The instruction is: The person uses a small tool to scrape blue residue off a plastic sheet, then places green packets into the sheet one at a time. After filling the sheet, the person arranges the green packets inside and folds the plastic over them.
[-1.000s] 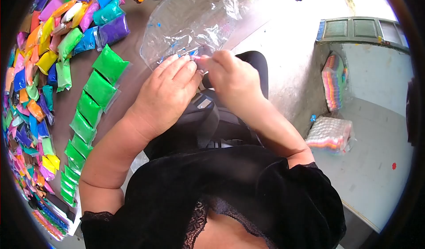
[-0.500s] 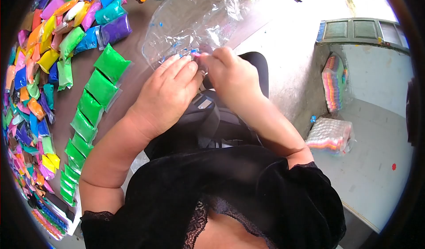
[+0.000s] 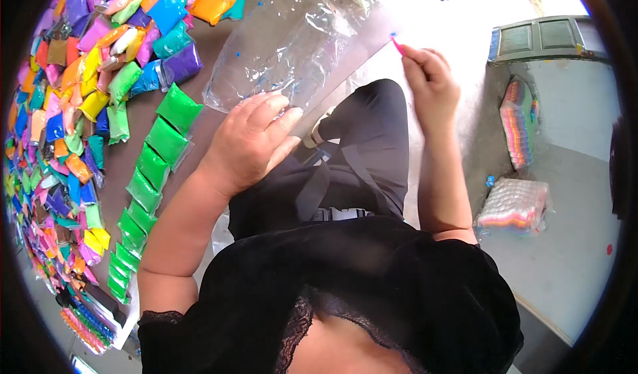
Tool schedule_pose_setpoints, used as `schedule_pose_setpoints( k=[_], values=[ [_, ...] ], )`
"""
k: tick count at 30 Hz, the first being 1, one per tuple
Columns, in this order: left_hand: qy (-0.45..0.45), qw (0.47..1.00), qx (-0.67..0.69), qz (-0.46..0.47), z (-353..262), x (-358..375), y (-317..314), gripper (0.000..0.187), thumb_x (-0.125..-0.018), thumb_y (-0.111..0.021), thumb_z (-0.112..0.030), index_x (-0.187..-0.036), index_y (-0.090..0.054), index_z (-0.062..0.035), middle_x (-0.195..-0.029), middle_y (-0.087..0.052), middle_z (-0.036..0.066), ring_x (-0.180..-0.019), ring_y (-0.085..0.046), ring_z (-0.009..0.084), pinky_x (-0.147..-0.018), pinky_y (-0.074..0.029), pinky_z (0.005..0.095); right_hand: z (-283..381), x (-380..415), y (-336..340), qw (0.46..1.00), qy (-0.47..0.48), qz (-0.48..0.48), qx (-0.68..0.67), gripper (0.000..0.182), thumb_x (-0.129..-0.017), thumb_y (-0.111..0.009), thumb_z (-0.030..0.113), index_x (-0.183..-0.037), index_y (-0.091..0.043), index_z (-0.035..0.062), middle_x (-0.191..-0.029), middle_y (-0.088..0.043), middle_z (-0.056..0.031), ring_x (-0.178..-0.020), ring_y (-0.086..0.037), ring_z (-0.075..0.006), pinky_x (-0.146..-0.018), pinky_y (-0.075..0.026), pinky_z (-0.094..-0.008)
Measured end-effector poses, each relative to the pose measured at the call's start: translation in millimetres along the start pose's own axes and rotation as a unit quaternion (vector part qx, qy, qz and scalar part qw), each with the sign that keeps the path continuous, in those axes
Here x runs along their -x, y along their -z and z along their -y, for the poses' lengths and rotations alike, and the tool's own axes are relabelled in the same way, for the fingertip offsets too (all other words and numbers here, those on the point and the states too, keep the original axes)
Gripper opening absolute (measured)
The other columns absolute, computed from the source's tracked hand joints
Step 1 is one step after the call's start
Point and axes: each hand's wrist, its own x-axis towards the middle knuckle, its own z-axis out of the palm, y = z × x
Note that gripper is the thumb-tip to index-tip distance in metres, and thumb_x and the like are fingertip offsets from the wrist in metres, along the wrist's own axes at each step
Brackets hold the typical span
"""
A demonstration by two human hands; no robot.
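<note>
My right hand [image 3: 433,75] is raised over the floor on the right, its fingertips pinched on a slim bright pink piece [image 3: 399,45]. A small blue bit shows at the tip of that piece; its exact kind I cannot make out. My left hand [image 3: 249,138] lies at the near edge of a large clear plastic bag [image 3: 266,48], thumb apart from the stretched fingers. Small blue specks dot the bag, which is spread on the brown table [image 3: 219,35]. Left of this hand runs a slanting row of green packets [image 3: 154,168].
Many colourful packets [image 3: 73,121] are heaped along the table's left side. An orange packet [image 3: 211,5] lies at the back. On the right, wrapped stacks of pastel pieces [image 3: 512,204] rest on the floor beside a green-framed panel [image 3: 541,38].
My right hand has moved away from my left, up and to the right, carrying the pink piece off the bag. My left hand stays at the bag's edge, thumb now spread.
</note>
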Motion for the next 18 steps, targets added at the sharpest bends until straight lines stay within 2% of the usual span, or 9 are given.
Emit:
schedule_pose_setpoints(
  k=[2,4,5,6,7,8,9,13,18],
  values=[
    [0.026,0.999,0.035,-0.019,3.0,-1.4,-1.5,0.045,-0.077,-0.08,-0.019,-0.118,-0.065,-0.0066,-0.12,-0.061,0.011,-0.118,-0.059,0.0317,-0.106,-0.045,0.0458,-18.2,-16.5,38.4,0.91,-0.328,0.136,-0.216,0.014,-0.091,-0.068,0.006,-0.102,-0.075,0.0028,-0.083,-0.065,-0.0007,-0.058,-0.048,-0.0063,-0.052,-0.038,-0.0219],
    [0.017,1.0,-0.004,-0.009,2.2,-7.0,4.3,0.045,-0.077,-0.08,-0.02,-0.118,-0.065,-0.0068,-0.119,-0.061,0.011,-0.117,-0.059,0.032,-0.107,-0.044,0.0478,-73.4,-22.2,66.2,0.827,-0.338,0.169,-0.417,0.016,-0.091,-0.069,0.008,-0.104,-0.075,0.0026,-0.078,-0.064,0.0025,-0.055,-0.042,-0.004,-0.051,-0.031,-0.0204],
    [0.01,0.999,-0.034,0.001,0.4,-9.7,7.3,0.045,-0.077,-0.08,-0.021,-0.117,-0.065,-0.007,-0.118,-0.061,0.011,-0.116,-0.059,0.0323,-0.108,-0.043,0.0498,-106.1,-28.6,73.4,0.737,-0.33,0.214,-0.55,0.018,-0.093,-0.069,0.012,-0.107,-0.075,0.0028,-0.076,-0.066,0.0008,-0.058,-0.051,-0.0083,-0.055,-0.04,-0.0226],
    [0.008,0.999,-0.042,0.003,-2.5,-11.8,9.9,0.045,-0.077,-0.08,-0.021,-0.117,-0.065,-0.007,-0.118,-0.061,0.011,-0.116,-0.059,0.0323,-0.108,-0.043,0.0498,-125.3,-19.4,61.0,0.735,-0.325,0.213,-0.557,0.018,-0.093,-0.069,0.012,-0.107,-0.075,0.0028,-0.076,-0.066,0.0008,-0.058,-0.051,-0.0083,-0.055,-0.04,-0.0226],
    [0.018,0.998,-0.064,0.013,-6.1,-13.5,12.3,0.045,-0.078,-0.08,-0.021,-0.118,-0.065,-0.0073,-0.119,-0.061,0.011,-0.117,-0.059,0.0325,-0.109,-0.042,0.0515,-145.3,-8.8,46.7,0.937,-0.273,0.12,-0.182,0.02,-0.093,-0.069,0.014,-0.108,-0.074,0.0022,-0.079,-0.068,-0.0008,-0.061,-0.056,-0.012,-0.059,-0.045,-0.0249],
    [0.029,0.996,-0.088,0.021,-8.4,-16.1,15.1,0.046,-0.078,-0.08,-0.021,-0.119,-0.065,-0.0075,-0.12,-0.061,0.012,-0.118,-0.059,0.0327,-0.11,-0.04,0.0532,-155.6,-7.6,37.5,0.959,-0.17,-0.001,0.226,0.021,-0.094,-0.07,0.017,-0.108,-0.074,0.0015,-0.082,-0.07,-0.0024,-0.064,-0.061,-0.0156,-0.063,-0.049,-0.0272],
    [0.028,0.995,-0.098,0.019,-9.6,-18.8,17.7,0.046,-0.078,-0.08,-0.021,-0.119,-0.065,-0.0075,-0.12,-0.061,0.012,-0.118,-0.059,0.0327,-0.11,-0.04,0.0532,-141.7,-8.0,42.0,0.963,-0.238,-0.021,0.125,0.025,-0.095,-0.07,0.021,-0.109,-0.074,0.0007,-0.088,-0.072,-0.0043,-0.078,-0.065,-0.0156,-0.076,-0.052,-0.0285],
    [0.06,0.99,-0.126,-0.002,-24.9,-20.9,19.7,0.047,-0.079,-0.079,-0.021,-0.121,-0.065,-0.0078,-0.124,-0.062,0.013,-0.122,-0.057,0.0331,-0.112,-0.037,0.0544,-151.0,25.8,21.1,0.926,-0.32,-0.057,-0.194,0.024,-0.095,-0.071,0.021,-0.109,-0.075,0.0013,-0.091,-0.071,-0.0005,-0.085,-0.058,-0.006,-0.079,-0.047,-0.0223],
    [0.031,0.988,-0.149,-0.029,-52.4,-47.9,6.2,0.045,-0.08,-0.078,-0.016,-0.122,-0.064,-0.0076,-0.13,-0.061,0.013,-0.125,-0.056,0.0338,-0.112,-0.037,0.0547,-95.8,36.9,16.4,0.885,-0.377,0.03,-0.271,0.021,-0.095,-0.07,0.019,-0.109,-0.076,0.0042,-0.086,-0.066,0.0056,-0.078,-0.053,-0.0029,-0.071,-0.044,-0.0197]
  ],
)
